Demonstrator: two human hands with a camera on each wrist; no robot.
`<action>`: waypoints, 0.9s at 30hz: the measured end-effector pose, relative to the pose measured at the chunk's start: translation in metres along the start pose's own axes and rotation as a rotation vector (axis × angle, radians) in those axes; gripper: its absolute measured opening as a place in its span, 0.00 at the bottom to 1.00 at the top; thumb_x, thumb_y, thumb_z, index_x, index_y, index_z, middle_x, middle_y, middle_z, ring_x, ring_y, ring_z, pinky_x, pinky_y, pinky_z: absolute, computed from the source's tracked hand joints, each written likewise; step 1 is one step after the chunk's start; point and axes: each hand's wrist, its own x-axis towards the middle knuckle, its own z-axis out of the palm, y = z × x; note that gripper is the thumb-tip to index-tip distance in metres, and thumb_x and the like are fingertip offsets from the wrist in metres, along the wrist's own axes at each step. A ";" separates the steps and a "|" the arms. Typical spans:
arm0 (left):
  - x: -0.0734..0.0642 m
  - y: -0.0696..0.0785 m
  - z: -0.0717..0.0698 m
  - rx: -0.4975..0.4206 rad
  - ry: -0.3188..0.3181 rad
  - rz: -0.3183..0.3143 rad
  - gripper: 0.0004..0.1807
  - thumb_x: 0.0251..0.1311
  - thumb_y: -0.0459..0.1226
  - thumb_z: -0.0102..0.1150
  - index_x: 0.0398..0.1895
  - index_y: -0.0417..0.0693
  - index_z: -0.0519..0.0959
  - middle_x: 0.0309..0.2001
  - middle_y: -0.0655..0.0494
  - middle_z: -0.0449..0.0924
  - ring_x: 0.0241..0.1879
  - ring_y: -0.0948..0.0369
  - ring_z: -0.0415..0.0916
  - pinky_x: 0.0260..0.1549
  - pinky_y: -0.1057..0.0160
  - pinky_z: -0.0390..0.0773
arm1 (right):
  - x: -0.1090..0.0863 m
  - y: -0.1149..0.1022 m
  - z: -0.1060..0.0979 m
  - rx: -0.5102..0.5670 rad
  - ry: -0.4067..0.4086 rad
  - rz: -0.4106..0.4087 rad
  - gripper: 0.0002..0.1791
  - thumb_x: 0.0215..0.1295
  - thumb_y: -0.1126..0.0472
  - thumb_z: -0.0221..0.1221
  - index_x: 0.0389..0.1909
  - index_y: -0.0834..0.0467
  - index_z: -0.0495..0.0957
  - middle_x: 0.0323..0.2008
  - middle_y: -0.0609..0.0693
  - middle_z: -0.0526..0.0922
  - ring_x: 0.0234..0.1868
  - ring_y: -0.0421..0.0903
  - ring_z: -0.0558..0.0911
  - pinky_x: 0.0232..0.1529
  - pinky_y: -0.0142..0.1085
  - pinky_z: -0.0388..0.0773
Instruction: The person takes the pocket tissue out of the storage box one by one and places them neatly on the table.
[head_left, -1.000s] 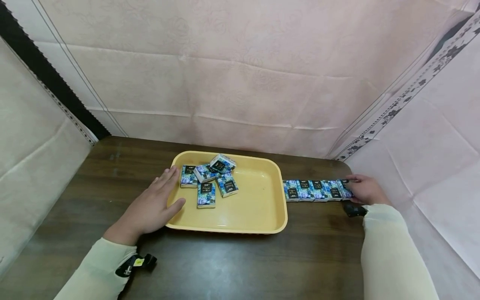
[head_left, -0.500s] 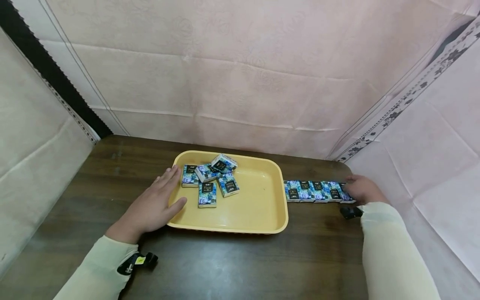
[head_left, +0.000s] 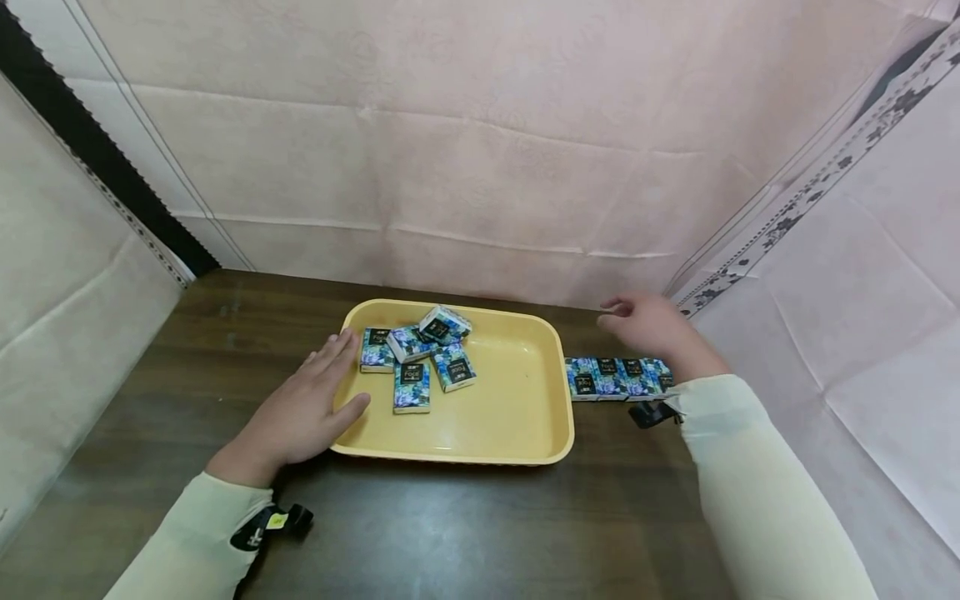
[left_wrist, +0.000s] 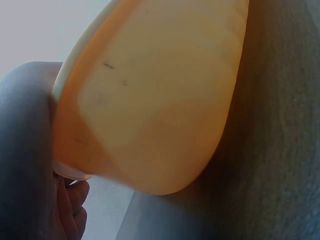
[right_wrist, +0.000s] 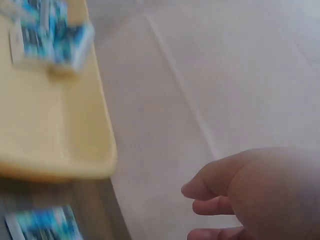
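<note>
A yellow plastic tray [head_left: 495,421] sits on the table, with several small boxes [head_left: 412,388] in blue floral print lying loosely at its left side. My left hand [head_left: 300,417] rests on the tray's left rim, fingers extended; the left wrist view shows the tray's outer wall [left_wrist: 160,100] close up. Just right of the tray, several like boxes form a straight row [head_left: 609,379]. Above and behind that row is my right hand [head_left: 648,329], fingers loosely bent with nothing between them. My right wrist and sleeve hide the row's right end.
The brown wooden table [head_left: 450,533] meets a pale cloth backdrop [head_left: 450,167] at the back. Cloth panels also stand at the left and right. A black wrist camera [head_left: 652,413] hangs close to the row's front edge.
My right hand has let go of the last box at the row's right end and moved up and left towards the tray. My left hand has stayed on the rim.
</note>
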 end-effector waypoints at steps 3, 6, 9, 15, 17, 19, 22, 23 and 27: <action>-0.001 0.000 0.000 -0.005 -0.002 -0.001 0.51 0.85 0.61 0.53 0.95 0.51 0.41 0.95 0.50 0.36 0.94 0.40 0.38 0.88 0.30 0.51 | 0.002 -0.026 0.012 0.064 0.006 -0.065 0.26 0.82 0.47 0.62 0.71 0.58 0.82 0.62 0.64 0.87 0.61 0.63 0.86 0.63 0.61 0.85; -0.001 -0.002 0.001 -0.004 0.001 0.002 0.51 0.84 0.61 0.53 0.95 0.51 0.41 0.95 0.50 0.36 0.94 0.40 0.38 0.88 0.30 0.51 | 0.006 -0.049 0.030 0.138 -0.007 -0.114 0.24 0.81 0.52 0.64 0.70 0.59 0.83 0.56 0.61 0.89 0.52 0.58 0.89 0.54 0.51 0.89; -0.002 -0.003 0.001 -0.004 0.006 0.007 0.51 0.84 0.60 0.53 0.95 0.50 0.41 0.95 0.50 0.36 0.93 0.40 0.39 0.88 0.30 0.52 | 0.009 -0.073 0.051 0.191 -0.054 -0.134 0.24 0.81 0.52 0.65 0.71 0.57 0.82 0.54 0.58 0.88 0.45 0.53 0.90 0.46 0.46 0.92; -0.003 -0.002 0.001 -0.011 0.018 0.010 0.51 0.85 0.60 0.53 0.95 0.50 0.42 0.95 0.50 0.36 0.93 0.40 0.39 0.88 0.30 0.52 | 0.016 -0.112 0.091 0.195 -0.195 -0.115 0.26 0.81 0.47 0.66 0.73 0.51 0.81 0.56 0.55 0.85 0.37 0.51 0.92 0.42 0.44 0.91; -0.003 -0.002 0.001 -0.015 0.020 0.012 0.51 0.85 0.60 0.53 0.95 0.50 0.42 0.95 0.50 0.37 0.93 0.40 0.39 0.88 0.31 0.52 | 0.019 -0.120 0.101 0.202 -0.230 -0.110 0.27 0.81 0.47 0.66 0.75 0.51 0.80 0.55 0.55 0.86 0.36 0.51 0.92 0.42 0.43 0.91; -0.002 -0.001 0.001 -0.014 0.022 0.015 0.51 0.85 0.60 0.53 0.95 0.50 0.42 0.95 0.50 0.37 0.93 0.40 0.39 0.88 0.31 0.52 | 0.022 -0.125 0.111 0.213 -0.247 -0.106 0.28 0.81 0.47 0.66 0.76 0.52 0.79 0.54 0.55 0.86 0.35 0.52 0.91 0.42 0.42 0.91; -0.002 -0.001 0.000 -0.009 0.021 0.016 0.51 0.84 0.59 0.55 0.95 0.49 0.43 0.95 0.50 0.37 0.93 0.41 0.39 0.88 0.31 0.52 | 0.027 -0.131 0.123 0.230 -0.249 -0.101 0.29 0.81 0.48 0.66 0.76 0.52 0.78 0.49 0.54 0.87 0.34 0.51 0.91 0.40 0.41 0.90; -0.001 -0.001 0.000 -0.007 0.021 0.017 0.51 0.84 0.59 0.55 0.95 0.49 0.43 0.95 0.50 0.37 0.93 0.41 0.39 0.89 0.31 0.51 | 0.028 -0.132 0.126 0.238 -0.246 -0.098 0.28 0.80 0.48 0.66 0.76 0.53 0.79 0.48 0.54 0.88 0.34 0.51 0.91 0.40 0.41 0.90; 0.000 -0.001 0.000 -0.007 0.018 0.017 0.51 0.84 0.59 0.55 0.95 0.48 0.43 0.95 0.50 0.37 0.93 0.40 0.39 0.89 0.31 0.51 | 0.035 -0.136 0.138 0.232 -0.218 -0.118 0.24 0.79 0.51 0.68 0.70 0.53 0.82 0.50 0.54 0.89 0.39 0.50 0.90 0.41 0.42 0.89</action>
